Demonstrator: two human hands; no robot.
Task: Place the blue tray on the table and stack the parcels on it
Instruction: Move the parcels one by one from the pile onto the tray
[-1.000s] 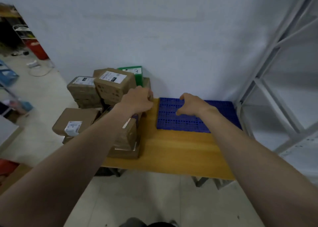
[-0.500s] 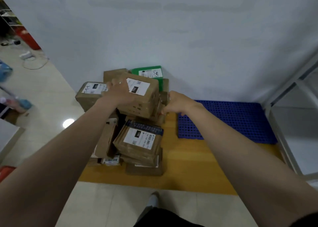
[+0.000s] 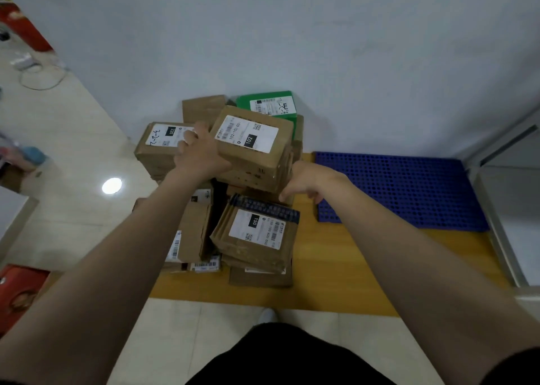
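Observation:
The perforated blue tray (image 3: 409, 189) lies flat on the wooden table (image 3: 336, 268), at its back right against the wall. A pile of brown parcels fills the table's left end. The top one, a brown box labelled 102 (image 3: 254, 148), is held from both sides: my left hand (image 3: 198, 154) grips its left side and my right hand (image 3: 304, 180) grips its right lower edge. Below it lies a flat brown parcel labelled 150 (image 3: 257, 235). A brown box labelled 220 (image 3: 160, 145) sits to the left and a green parcel (image 3: 268, 104) behind.
A white wall stands close behind the table. A grey metal shelf frame (image 3: 496, 232) borders the table's right side. The tiled floor (image 3: 73, 180) lies to the left, with a red object (image 3: 17, 291) at the lower left.
My right hand left the blue tray and came over to the right side of the box labelled 102. My left hand moved onto that box's left side. The view shifted left and down.

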